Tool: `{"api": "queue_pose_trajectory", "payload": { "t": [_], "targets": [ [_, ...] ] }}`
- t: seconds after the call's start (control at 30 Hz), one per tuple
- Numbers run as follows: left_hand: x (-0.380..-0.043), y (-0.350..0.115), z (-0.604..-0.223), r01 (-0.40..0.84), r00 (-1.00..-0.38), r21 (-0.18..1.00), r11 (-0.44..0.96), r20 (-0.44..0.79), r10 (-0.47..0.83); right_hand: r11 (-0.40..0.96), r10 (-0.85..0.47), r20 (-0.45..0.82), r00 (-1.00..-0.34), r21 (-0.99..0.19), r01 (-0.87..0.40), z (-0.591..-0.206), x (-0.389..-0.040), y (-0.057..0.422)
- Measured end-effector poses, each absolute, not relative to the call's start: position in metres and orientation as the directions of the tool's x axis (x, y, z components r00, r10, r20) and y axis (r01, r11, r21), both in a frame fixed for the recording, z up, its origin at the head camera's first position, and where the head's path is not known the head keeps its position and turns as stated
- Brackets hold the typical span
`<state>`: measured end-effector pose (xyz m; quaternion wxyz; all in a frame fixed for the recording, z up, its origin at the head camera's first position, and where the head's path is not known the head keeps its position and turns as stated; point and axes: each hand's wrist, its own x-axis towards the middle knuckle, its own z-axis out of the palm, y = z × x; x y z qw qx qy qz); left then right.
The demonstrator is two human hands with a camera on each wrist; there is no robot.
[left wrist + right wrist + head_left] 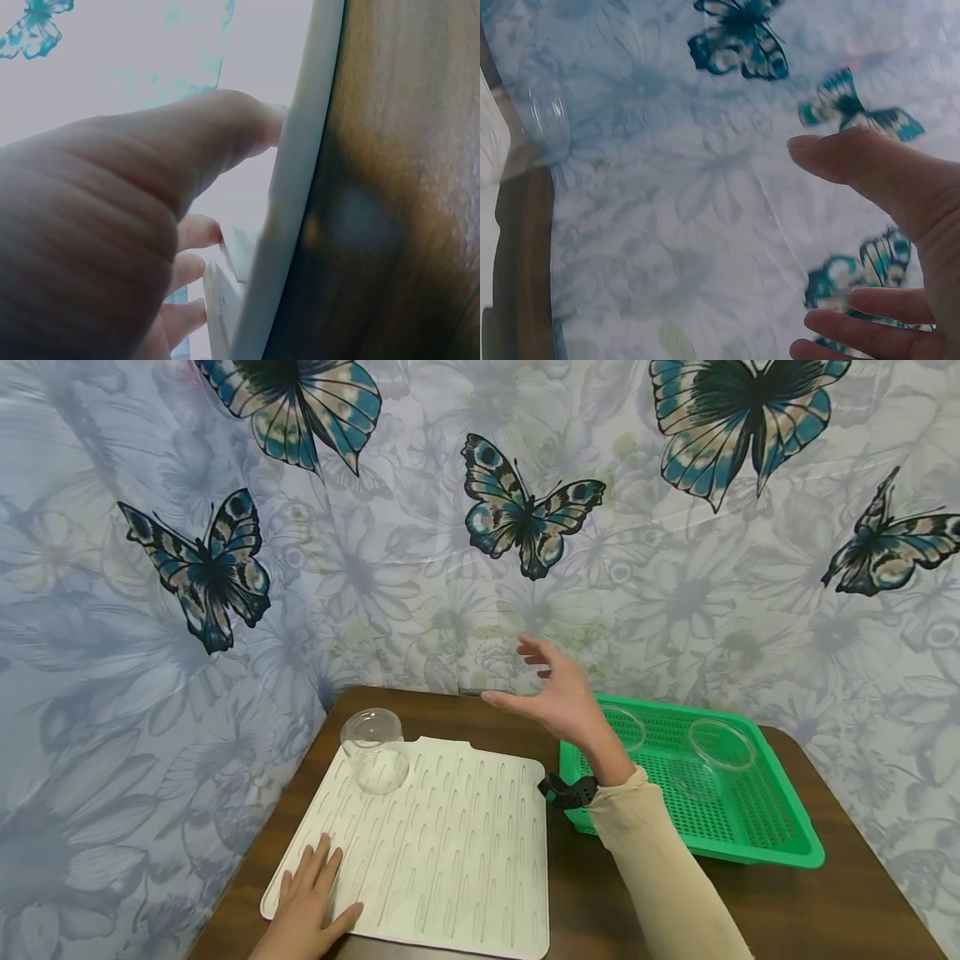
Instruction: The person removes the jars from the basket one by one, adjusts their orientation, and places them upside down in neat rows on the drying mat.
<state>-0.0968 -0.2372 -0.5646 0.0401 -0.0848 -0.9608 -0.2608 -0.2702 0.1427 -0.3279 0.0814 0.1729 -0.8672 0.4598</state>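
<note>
A cream-coloured ridged mat (457, 843) lies on the wooden table. My left hand (303, 906) rests on its near left corner, fingers spread; in the left wrist view the thumb (232, 124) touches the mat's rim (300, 165). On the mat's far left corner stands a clear glass or plastic cup (375, 752), seen also as a clear cup (547, 124) in the right wrist view. My right hand (558, 693) is raised in the air near the green basket, thumb and fingers apart, holding nothing. Two clear cups, one partly behind my wrist (628, 727) and one further right (720, 747), stand in the basket.
The green plastic basket (780, 827) sits on the right of the brown table (592, 893), with my right forearm reaching across its left side. A wall covering (420, 568) with butterflies and flowers rises behind the table and along its left.
</note>
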Motion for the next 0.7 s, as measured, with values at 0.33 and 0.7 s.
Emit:
{"api": "queue_pose_trajectory", "payload": {
  "t": [0.33, 0.7],
  "targets": [
    [-0.097, -0.239, -0.563, 0.194, -0.980, 0.506, 0.840, 0.142, 0.140, 0.571, -0.036, 0.247, -0.968, -0.790, -0.223, -0.350, -0.267, 0.224],
    [-0.100, -0.234, -0.559, 0.187, -0.982, 0.509, 0.840, 0.114, 0.150, 0.626, 0.106, 0.115, -0.988, -0.780, -0.024, -0.392, -0.268, 0.277]
  ]
}}
